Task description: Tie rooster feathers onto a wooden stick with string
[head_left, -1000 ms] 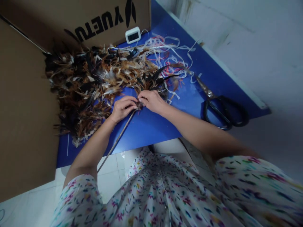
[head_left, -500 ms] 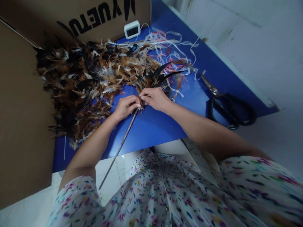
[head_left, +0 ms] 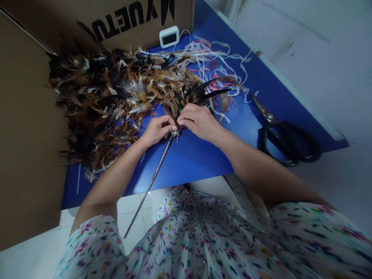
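Observation:
At the table's middle, both hands meet at the spot where a feather bunch joins a thin stick (head_left: 149,184), like a feather duster. My left hand (head_left: 159,130) is closed, thumb and fingers pinching at the bunch's base. Opposite it, my right hand (head_left: 200,121) is closed too, its fingertips pinched on the same base; what exactly lies between them is hidden. Dark feathers (head_left: 203,89) fan out beyond the knuckles. A frayed whitish and pink end shows just below the fingers. The stick slants down past the table edge.
Brown and black feathers (head_left: 95,104) cover the blue table's left side (head_left: 200,155). Large black-handled scissors (head_left: 270,118) lie at right. Tangled white and red ribbons (head_left: 215,62) lie behind, near a small white digital display (head_left: 169,37). Cardboard boxes (head_left: 128,37) stand at back and left.
The view has shifted slightly. My fingertips have drawn a little apart at the base, the right hand easing rightward. The stick stays slanted with its feathers at the top.

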`<action>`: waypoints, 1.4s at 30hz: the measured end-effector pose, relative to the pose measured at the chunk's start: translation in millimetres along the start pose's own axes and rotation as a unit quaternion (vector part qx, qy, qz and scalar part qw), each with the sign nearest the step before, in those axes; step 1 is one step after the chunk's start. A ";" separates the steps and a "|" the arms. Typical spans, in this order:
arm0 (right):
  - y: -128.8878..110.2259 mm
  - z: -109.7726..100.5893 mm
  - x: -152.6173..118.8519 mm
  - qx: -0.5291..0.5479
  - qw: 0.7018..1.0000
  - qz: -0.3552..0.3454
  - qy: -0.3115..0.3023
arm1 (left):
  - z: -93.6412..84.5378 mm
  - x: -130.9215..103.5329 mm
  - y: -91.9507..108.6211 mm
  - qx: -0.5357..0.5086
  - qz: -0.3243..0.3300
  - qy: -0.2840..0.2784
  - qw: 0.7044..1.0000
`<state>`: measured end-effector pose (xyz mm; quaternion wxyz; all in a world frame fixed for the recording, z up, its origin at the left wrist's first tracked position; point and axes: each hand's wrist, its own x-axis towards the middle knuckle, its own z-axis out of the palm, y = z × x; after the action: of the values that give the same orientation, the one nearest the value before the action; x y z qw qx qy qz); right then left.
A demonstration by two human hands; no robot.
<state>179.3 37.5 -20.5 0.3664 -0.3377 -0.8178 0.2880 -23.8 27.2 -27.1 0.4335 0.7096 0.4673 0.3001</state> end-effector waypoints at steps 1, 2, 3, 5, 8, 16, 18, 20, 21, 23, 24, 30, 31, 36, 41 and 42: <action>-1.3 -0.7 -0.3 -0.016 1.000 -0.003 -0.002 | 0.7 0.3 -0.6 0.002 0.003 0.009 1.000; -2.7 -1.1 -0.6 -0.026 1.000 -0.003 -0.008 | 1.5 0.6 -1.2 0.005 0.007 0.019 1.000; -3.9 -1.2 -0.9 -0.030 0.999 0.000 -0.014 | 2.3 0.8 -1.9 0.012 0.013 0.029 0.999; -6.5 -1.4 -1.8 -0.028 0.999 0.008 -0.020 | 3.7 1.1 -2.5 0.031 0.025 0.045 0.998; -9.8 -2.3 -2.8 -0.017 0.999 0.024 -0.026 | 5.7 1.2 -1.7 0.060 0.032 0.058 0.996; -16.9 -5.1 -4.7 0.000 0.998 0.066 -0.010 | 11.8 1.4 -5.1 0.088 0.069 0.081 0.990; -18.6 -5.7 -5.1 0.001 0.997 0.072 -0.009 | 13.1 2.6 -8.7 0.074 0.072 0.086 0.991; -20.0 -7.0 -5.4 -0.004 0.997 0.076 -0.013 | 14.2 3.8 -11.5 0.061 0.075 0.088 0.991; -20.5 -7.7 -5.6 -0.007 0.997 0.079 -0.015 | 14.7 4.3 -12.3 0.056 0.076 0.088 0.992; -21.3 -9.1 -6.2 -0.010 0.996 0.086 -0.017 | 15.2 4.9 -12.7 0.050 0.082 0.090 0.991; -21.5 -9.5 -6.7 -0.009 0.996 0.091 -0.018 | 15.3 4.9 -12.4 0.048 0.085 0.089 0.991; -22.8 -10.0 -7.6 -0.018 0.996 0.085 -0.018 | 14.4 3.7 -12.0 0.102 0.123 0.098 0.982; -22.9 -9.9 -7.3 -0.020 0.997 0.073 -0.022 | 14.2 3.5 -12.3 0.117 0.137 0.105 0.978; -19.8 -7.4 -7.2 -0.010 0.999 0.042 -0.007 | 14.0 3.0 -11.8 0.159 0.182 0.118 0.963; -14.6 -1.0 -8.8 0.042 0.994 0.097 0.028 | 15.7 4.0 -14.8 0.101 0.161 0.097 0.977; -14.2 0.1 -8.6 0.048 0.993 0.101 0.031 | 16.0 4.4 -16.4 0.093 0.159 0.094 0.978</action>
<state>178.7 22.3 -13.9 0.3761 -0.4091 -0.7533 0.3518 -15.5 29.0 -48.8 0.2666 0.7807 0.4133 0.3854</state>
